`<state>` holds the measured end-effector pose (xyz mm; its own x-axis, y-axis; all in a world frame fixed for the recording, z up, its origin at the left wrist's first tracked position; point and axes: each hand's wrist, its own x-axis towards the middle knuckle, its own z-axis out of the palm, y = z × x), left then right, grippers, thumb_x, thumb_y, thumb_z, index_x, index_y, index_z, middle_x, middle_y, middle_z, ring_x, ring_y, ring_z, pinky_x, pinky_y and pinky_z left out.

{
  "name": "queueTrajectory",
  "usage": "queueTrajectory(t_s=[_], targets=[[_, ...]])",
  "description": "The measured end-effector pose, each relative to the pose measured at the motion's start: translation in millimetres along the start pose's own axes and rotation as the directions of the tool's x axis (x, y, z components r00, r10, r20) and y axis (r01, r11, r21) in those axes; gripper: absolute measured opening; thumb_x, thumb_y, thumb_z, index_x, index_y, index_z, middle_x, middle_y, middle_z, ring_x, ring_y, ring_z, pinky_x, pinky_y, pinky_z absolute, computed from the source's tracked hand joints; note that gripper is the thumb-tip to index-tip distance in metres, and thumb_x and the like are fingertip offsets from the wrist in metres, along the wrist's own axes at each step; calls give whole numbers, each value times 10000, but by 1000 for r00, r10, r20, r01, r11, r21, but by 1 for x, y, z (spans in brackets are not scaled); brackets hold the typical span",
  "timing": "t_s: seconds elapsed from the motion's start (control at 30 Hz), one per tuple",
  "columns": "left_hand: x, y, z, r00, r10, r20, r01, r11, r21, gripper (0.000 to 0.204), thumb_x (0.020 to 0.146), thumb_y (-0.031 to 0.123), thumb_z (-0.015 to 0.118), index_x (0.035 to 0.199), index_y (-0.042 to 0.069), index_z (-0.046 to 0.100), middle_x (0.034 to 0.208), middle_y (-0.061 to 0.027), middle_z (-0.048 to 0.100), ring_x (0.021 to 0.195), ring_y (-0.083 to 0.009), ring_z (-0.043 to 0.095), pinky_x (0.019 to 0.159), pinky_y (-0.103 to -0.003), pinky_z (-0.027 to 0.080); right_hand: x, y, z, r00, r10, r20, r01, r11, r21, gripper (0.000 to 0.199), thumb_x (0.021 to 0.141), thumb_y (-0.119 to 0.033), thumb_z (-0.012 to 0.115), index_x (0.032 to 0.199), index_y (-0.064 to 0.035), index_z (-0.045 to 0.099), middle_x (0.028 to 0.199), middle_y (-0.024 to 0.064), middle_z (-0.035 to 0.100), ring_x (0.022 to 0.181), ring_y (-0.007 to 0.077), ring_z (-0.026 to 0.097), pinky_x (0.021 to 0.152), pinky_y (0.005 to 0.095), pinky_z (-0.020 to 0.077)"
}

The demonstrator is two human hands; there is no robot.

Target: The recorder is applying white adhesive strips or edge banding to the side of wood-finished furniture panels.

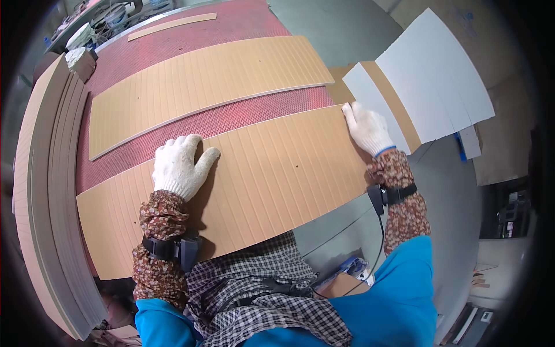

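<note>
A tan grooved board lies across the near side of the red mesh-patterned table, in front of my body. My left hand, in a white knit glove, rests on its left half with the thumb spread and the fingertips at the far edge. At the board's right end, my right hand, gloved the same way, is closed around the corner, its fingers curled and partly hidden. A second tan grooved board lies beyond the first, with a strip of red tabletop between them.
A tall stack of similar boards stands on edge at the left. Farther back lies a narrow tan strip. White panels with a tan band are at the right. Shelving with containers is at the far left.
</note>
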<state>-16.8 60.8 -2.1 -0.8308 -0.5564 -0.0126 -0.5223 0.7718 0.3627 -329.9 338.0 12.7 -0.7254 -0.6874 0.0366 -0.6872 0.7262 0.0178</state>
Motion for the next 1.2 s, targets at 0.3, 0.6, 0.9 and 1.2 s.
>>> queueTrajectory(t_s=[0.3, 0.6, 0.9, 1.2], targets=[[-4, 1, 3, 1000, 19, -1, -19, 1000, 0, 521, 947, 492, 657, 1203, 40, 701, 1162, -155, 713, 1140, -350, 623, 1040, -466, 434, 24, -2, 1, 1000, 4, -22, -4, 1000, 2, 472, 1117, -393, 366, 1063, -26, 657, 908, 278, 735, 904, 472, 714, 838, 581, 544], [-3, -9, 11, 994, 75, -81, -76, 997, 0, 525, 936, 520, 662, 1157, 47, 716, 1104, -140, 726, 1091, -338, 645, 1011, -472, 443, -118, 25, 2, 996, 81, 38, -82, 996, 26, 451, 1118, -411, 393, 1000, -41, 622, 766, 247, 708, 747, 453, 707, 699, 569, 540], [1, -7, 5, 999, 43, -13, -43, 999, -2, 529, 955, 486, 643, 1190, 16, 702, 1155, -177, 720, 1139, -371, 634, 1021, -476, 461, -228, 22, 1, 989, 143, 23, -144, 989, 43, 369, 1106, -377, 478, 957, -67, 610, 665, 191, 665, 640, 422, 685, 572, 531, 512], [0, -6, 6, 998, 45, -37, -44, 999, 16, 521, 959, 485, 639, 1201, 28, 701, 1150, -173, 717, 1129, -372, 632, 1019, -479, 458, -205, 9, -8, 990, 141, 23, -141, 990, 27, 378, 1114, -384, 471, 963, -58, 589, 647, 198, 649, 629, 424, 678, 562, 530, 509]])
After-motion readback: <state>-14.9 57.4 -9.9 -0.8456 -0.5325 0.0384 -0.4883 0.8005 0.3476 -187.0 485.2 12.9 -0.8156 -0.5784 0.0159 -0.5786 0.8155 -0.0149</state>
